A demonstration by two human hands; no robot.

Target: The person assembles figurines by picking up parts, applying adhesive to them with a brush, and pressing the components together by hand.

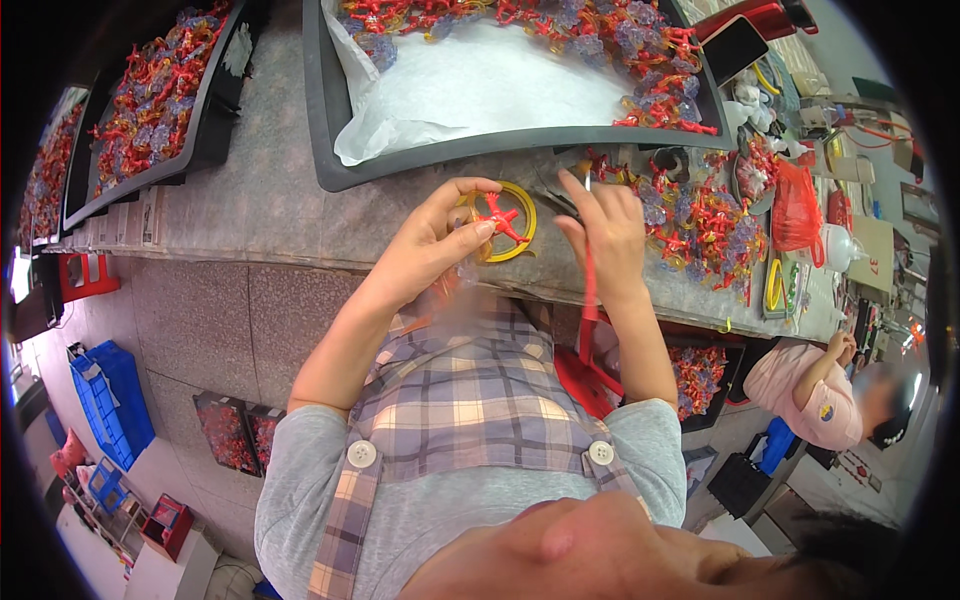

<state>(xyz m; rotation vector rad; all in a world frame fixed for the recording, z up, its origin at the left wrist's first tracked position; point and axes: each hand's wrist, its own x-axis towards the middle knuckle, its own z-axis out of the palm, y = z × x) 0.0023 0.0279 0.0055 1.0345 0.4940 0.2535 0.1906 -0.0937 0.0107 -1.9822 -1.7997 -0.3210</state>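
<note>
Left hand (432, 240) pinches a red figure (499, 216); a slackened pinch could drop it. Right hand (615, 235) is half-curled, contents unclear.

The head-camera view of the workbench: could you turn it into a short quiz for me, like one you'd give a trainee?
1. Which hand holds the red figurine?
A) right
B) left
C) both

2. True or false: pieces cover the whole white liner of the large black tray.

3. Fill in the colour: beside that figurine is a thin, round ____ ring.

Key:
1. B: the left hand holds it between thumb and fingers.
2. False: a broad patch of liner shows bare.
3. Yellow.
</note>
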